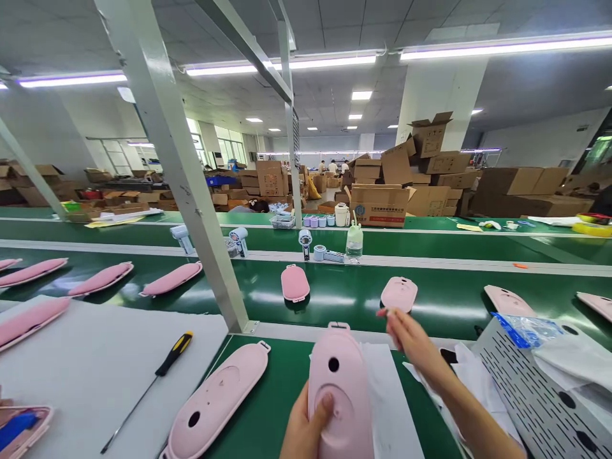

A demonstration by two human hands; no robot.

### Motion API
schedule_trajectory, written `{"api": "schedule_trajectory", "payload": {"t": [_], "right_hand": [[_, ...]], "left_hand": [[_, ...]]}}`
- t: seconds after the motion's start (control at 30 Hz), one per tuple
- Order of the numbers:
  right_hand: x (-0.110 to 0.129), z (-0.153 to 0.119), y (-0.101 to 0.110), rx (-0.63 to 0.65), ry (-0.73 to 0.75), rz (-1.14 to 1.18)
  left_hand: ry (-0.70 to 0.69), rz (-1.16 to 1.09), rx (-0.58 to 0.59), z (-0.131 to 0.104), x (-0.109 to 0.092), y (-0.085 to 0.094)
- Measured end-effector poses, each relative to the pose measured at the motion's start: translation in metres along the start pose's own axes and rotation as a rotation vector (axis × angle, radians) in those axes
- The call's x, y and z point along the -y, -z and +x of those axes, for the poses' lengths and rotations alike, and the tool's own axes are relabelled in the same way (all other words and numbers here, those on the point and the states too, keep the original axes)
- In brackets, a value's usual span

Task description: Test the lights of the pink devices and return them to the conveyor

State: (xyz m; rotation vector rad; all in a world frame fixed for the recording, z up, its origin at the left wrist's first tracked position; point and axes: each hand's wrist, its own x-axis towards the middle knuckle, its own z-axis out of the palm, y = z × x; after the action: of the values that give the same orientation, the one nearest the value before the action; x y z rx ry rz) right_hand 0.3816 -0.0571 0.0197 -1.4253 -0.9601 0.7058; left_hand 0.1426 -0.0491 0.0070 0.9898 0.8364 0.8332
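My left hand (306, 428) grips a pink oval plastic shell (340, 389) from below, thumb on its face, holding it upright over the green bench. My right hand (410, 336) reaches forward past the shell toward the conveyor, its fingertips pinched on something small that I cannot make out. A second pink shell (217, 400) lies flat on the bench to the left. Just beyond my right hand, a pink shell (399, 293) rests on the green conveyor belt (354, 296).
Several more pink shells lie along the belt. A yellow-handled screwdriver (153, 382) lies on a grey mat at left. A slanted steel post (186, 191) rises ahead. A perforated grey panel (535, 382) with plastic bags sits at right. Cardboard boxes fill the background.
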Motion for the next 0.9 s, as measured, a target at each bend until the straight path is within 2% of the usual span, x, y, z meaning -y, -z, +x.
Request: {"api": "schedule_trajectory", "payload": {"t": [0.1,0.2,0.3,0.53,0.73,0.9], "right_hand": [[0.007,-0.056,-0.011,0.24,-0.051,-0.014],[0.014,-0.083,-0.009,0.339,-0.033,-0.158],[0.02,-0.086,-0.004,0.385,-0.045,-0.241],[0.022,-0.086,-0.005,0.447,-0.041,-0.451],[0.014,-0.088,-0.005,0.474,-0.119,-0.408],[0.004,-0.09,0.0,0.517,-0.117,-0.367]], "left_hand": [[0.051,-0.07,0.031,0.015,-0.008,-0.011],[0.041,-0.069,0.074,0.021,-0.011,-0.02],[0.035,-0.048,0.105,0.023,-0.006,-0.023],[-0.018,0.059,0.1,0.023,0.001,-0.015],[-0.018,0.179,0.134,0.019,-0.004,-0.013],[0.082,0.183,0.211,0.016,-0.006,-0.01]]}}
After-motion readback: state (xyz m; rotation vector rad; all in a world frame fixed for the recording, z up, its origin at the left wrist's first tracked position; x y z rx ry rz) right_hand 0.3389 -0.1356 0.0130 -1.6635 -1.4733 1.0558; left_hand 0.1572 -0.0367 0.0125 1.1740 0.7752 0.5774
